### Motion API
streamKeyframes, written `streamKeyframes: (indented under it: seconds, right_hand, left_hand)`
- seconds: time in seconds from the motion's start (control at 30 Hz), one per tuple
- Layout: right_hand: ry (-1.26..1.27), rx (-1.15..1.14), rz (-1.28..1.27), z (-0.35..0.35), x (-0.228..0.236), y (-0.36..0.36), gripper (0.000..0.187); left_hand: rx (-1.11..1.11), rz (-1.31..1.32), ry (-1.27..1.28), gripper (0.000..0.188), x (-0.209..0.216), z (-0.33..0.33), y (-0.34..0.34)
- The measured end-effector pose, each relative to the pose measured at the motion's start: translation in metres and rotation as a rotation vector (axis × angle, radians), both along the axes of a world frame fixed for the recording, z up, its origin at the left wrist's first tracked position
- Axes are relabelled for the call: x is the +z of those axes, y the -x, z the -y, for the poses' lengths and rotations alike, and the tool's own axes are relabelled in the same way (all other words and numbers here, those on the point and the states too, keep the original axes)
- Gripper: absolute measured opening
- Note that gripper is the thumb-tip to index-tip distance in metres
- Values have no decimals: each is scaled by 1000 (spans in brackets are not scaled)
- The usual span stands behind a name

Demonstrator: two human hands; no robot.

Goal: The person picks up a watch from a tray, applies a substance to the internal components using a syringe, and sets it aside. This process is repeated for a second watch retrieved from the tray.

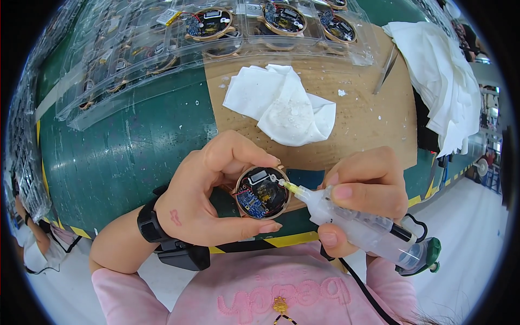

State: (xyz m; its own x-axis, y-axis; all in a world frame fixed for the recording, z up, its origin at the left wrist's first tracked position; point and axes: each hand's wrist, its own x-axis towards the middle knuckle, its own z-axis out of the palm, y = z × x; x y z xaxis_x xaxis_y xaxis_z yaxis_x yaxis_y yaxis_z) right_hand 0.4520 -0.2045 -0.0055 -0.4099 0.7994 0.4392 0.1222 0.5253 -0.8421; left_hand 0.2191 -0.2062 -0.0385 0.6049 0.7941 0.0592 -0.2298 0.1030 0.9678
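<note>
My left hand [208, 189] grips a round watch case [264, 192] by its gold rim, between thumb and fingers. The case lies open, with a small blue circuit board, black inner parts and a red wire showing. In my right hand [365, 195] is a glue syringe [352, 219], a translucent barrel with a green cap at its rear. The syringe's yellow tip reaches the upper right part of the case, beside a small white spot; whether it touches cannot be made out. A folded white cloth [292, 105] with whitish residue lies just beyond my hands.
Clear plastic trays [227, 49] holding several similar watch cases stand at the back. A brown cardboard sheet [374, 124] covers part of the green table mat [130, 157]. Tweezers [386, 69] lie at the right, next to a stack of white cloths [439, 76].
</note>
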Motion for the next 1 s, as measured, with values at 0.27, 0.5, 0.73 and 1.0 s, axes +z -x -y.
streamKeyframes:
  seconds: [0.27,0.5,0.73,1.0]
  right_hand:
    - [29,-29,-5,2,1,-1,38]
    - [-116,58,131,-8,-2,-7,44]
    - [-139,54,142,-8,-2,-7,45]
    - [-152,56,163,-8,-1,-8,47]
  left_hand:
    - [39,-41,-41,59,-1,1,0]
    - [-3,-98,-60,65,2,1,-1]
    - [50,-72,-81,56,-1,2,-2]
    - [55,-89,-115,56,-1,2,-2]
